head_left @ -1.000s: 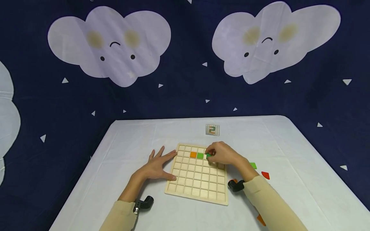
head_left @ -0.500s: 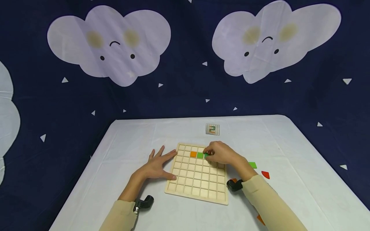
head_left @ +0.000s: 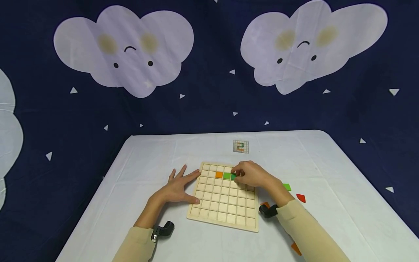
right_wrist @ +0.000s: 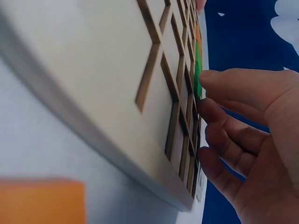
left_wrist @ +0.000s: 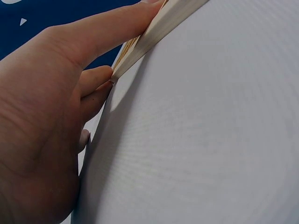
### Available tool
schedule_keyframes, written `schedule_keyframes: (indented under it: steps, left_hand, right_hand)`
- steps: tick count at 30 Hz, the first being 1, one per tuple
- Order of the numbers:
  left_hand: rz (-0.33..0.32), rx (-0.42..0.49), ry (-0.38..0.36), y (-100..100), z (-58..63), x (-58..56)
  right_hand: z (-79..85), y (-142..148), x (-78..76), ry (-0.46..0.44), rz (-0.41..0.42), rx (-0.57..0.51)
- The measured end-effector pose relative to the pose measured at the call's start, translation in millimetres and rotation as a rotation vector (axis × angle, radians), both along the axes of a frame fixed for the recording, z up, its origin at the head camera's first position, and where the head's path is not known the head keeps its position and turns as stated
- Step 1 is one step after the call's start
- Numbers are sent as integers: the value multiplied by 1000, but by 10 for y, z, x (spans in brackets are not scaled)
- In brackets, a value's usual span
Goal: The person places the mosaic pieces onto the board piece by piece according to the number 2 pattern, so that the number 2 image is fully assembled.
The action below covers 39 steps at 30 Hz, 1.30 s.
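Note:
A wooden grid board (head_left: 222,208) lies on the white table. My left hand (head_left: 176,189) rests at its left side with fingers spread, thumb and fingertips on the edge. In the grid's second row from the back sit an orange tile (head_left: 219,174) and a light green tile (head_left: 227,175). My right hand (head_left: 253,173) pinches a darker green tile (head_left: 233,176) right beside the light green one, its fingers hiding part of it. In the right wrist view, the thumb (right_wrist: 210,78) touches the green edge, with the other fingers curled close over the cells.
A small card (head_left: 240,146) with a "2" pattern on a grid lies behind the board. To the right are a light green piece (head_left: 287,187), a red piece (head_left: 300,198) with a curved edge, and orange pieces (head_left: 296,249) partly behind the right arm.
My right hand has slid the darker green tile slightly left, up against the light green one. The left hand has stayed on the board's edge.

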<state>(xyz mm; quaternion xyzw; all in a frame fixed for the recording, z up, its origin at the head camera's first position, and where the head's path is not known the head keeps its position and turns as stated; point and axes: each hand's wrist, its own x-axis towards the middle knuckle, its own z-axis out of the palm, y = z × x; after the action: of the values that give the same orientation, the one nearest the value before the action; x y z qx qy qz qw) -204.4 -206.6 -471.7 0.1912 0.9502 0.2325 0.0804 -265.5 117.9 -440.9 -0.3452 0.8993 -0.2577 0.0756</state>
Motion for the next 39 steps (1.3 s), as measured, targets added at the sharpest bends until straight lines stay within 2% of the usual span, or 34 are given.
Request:
schedule_keyframes:
  steps: [4, 17, 31, 39]
  left_hand:
    - [-2, 3, 4, -5, 6, 2]
    - [2, 3, 15, -17, 2, 0]
    - [6, 4, 13, -6, 40, 18]
    - [-4, 6, 8, 8, 14, 7]
  right_hand:
    - [20, 66, 10, -28, -49, -28]
    - [19, 349, 13, -46, -89, -68]
    - [-18, 644, 83, -14, -117, -52]
    - [-45, 797, 167, 20, -150, -23]
